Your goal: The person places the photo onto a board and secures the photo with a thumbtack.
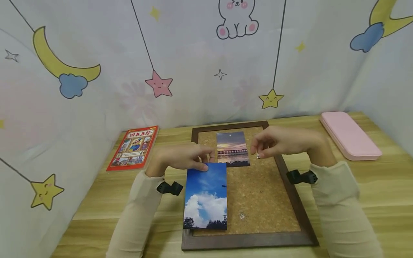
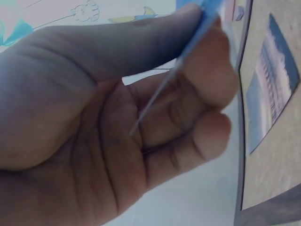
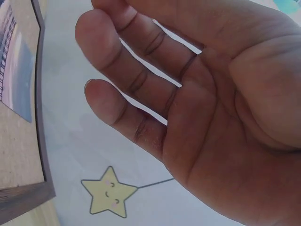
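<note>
My left hand (image 1: 188, 156) pinches the top edge of a photo of blue sky and white clouds (image 1: 206, 197) between thumb and fingers. The photo hangs over the lower left of a framed corkboard (image 1: 267, 200). In the left wrist view it appears nearly edge-on in the left hand (image 2: 117, 113). A sunset pier photo (image 1: 233, 150) lies on the upper part of the cork, a small pin (image 1: 230, 135) near its top edge. Just right of it, my right hand (image 1: 284, 141) holds a small shiny pushpin (image 1: 258, 156) at its fingertips; the right wrist view hides the pin.
A red illustrated book (image 1: 133, 147) lies on the wooden table (image 1: 361, 200) at left. On the right is a pink case (image 1: 350, 134). A small clear, shiny piece (image 1: 242, 215) sits low on the cork. Behind the table hangs a printed curtain (image 1: 193, 53).
</note>
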A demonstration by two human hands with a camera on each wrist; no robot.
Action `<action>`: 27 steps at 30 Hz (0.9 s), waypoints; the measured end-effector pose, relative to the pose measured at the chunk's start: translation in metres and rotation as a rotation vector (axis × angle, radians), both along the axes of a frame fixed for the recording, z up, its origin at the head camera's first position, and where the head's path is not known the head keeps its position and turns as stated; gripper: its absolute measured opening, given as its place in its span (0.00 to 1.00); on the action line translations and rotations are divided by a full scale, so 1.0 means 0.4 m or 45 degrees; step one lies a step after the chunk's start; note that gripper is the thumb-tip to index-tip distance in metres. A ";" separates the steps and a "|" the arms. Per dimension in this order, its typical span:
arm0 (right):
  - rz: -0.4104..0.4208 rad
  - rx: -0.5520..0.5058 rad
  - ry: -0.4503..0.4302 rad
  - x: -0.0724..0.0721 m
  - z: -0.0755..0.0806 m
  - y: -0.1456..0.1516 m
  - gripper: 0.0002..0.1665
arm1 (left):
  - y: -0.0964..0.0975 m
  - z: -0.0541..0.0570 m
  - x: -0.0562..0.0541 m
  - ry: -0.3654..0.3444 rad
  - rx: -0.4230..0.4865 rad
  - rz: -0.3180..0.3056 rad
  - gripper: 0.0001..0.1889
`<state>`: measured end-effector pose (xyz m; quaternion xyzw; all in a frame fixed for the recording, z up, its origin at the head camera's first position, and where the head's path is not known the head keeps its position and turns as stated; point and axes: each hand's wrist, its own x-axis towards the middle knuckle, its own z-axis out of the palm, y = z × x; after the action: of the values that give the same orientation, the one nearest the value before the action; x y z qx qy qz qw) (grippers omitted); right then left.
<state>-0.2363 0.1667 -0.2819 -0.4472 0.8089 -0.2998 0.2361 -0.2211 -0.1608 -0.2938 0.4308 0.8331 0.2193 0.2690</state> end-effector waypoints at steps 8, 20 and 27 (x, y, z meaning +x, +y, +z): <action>0.012 0.002 -0.004 -0.004 0.011 -0.006 0.06 | 0.034 -0.012 -0.010 0.029 0.069 -0.019 0.04; 0.013 -0.002 -0.042 -0.004 -0.002 -0.002 0.05 | 0.072 -0.042 -0.018 -0.001 0.069 0.005 0.09; 0.022 -0.005 -0.054 -0.006 -0.011 -0.007 0.06 | 0.082 -0.067 -0.012 -0.120 0.058 0.099 0.10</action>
<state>-0.2385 0.1641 -0.2862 -0.4482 0.7993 -0.3087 0.2549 -0.2258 -0.1280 -0.3206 0.3933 0.8304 0.2685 0.2894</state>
